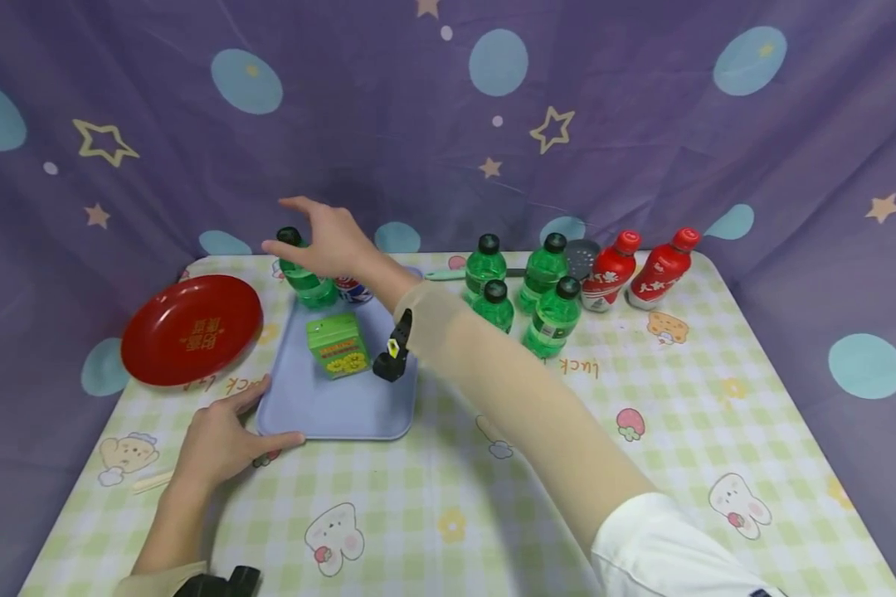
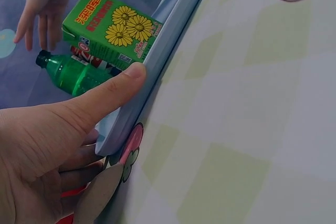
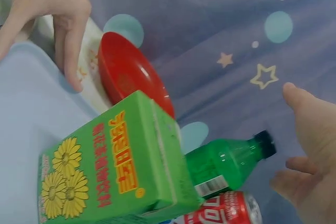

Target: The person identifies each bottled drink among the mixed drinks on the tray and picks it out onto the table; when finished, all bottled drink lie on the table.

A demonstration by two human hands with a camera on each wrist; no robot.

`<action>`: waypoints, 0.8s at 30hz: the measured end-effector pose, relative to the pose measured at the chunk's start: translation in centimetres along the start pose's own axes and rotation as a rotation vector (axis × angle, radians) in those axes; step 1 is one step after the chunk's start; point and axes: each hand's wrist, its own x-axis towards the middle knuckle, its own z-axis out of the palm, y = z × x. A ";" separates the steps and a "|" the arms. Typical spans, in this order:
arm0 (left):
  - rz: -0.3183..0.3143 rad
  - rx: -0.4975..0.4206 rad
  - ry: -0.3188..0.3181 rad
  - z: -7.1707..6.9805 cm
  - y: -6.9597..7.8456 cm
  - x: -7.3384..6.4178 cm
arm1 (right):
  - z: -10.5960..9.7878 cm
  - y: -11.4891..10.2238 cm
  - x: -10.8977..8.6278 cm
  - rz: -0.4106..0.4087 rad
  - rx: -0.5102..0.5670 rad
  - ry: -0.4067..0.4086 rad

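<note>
My left hand (image 1: 220,439) holds the near left corner of a light blue tray (image 1: 336,410), thumb along the front rim and fingers at the left side. Over the tray's far end, my right hand (image 1: 332,240) is spread, thumb and fingers apart, beside the black cap of a green plastic bottle (image 1: 309,288). The right wrist view shows a gap between this hand and the bottle's cap (image 3: 265,144). A drink can (image 1: 354,289) with red on it stands next to the bottle, partly hidden. Nearer me on the tray is a green drink carton (image 1: 339,345) with yellow flowers.
A red plate (image 1: 190,332) lies left of the tray. To the right stand several green bottles (image 1: 551,319) and two red bottles (image 1: 608,272). Behind them lies a dark slotted utensil (image 1: 582,255). A purple curtain (image 1: 388,124) hangs along the table's far edge.
</note>
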 end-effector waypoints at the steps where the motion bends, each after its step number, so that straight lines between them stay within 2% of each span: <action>1: 0.000 -0.001 0.001 0.0 0.0 0.0 | 0.2 0.1 0.1 0.005 -0.005 -0.010; 12: 0.034 0.001 0.036 -0.3 0.0 0.1 | 1.9 0.8 0.8 -0.009 -0.077 -0.034; 17: 0.027 0.005 0.033 -0.3 0.0 0.0 | 2.4 0.7 1.2 -0.009 -0.135 -0.050; 24: 0.015 -0.005 0.014 -0.1 0.0 -0.1 | 3.1 0.5 1.6 -0.016 -0.197 -0.023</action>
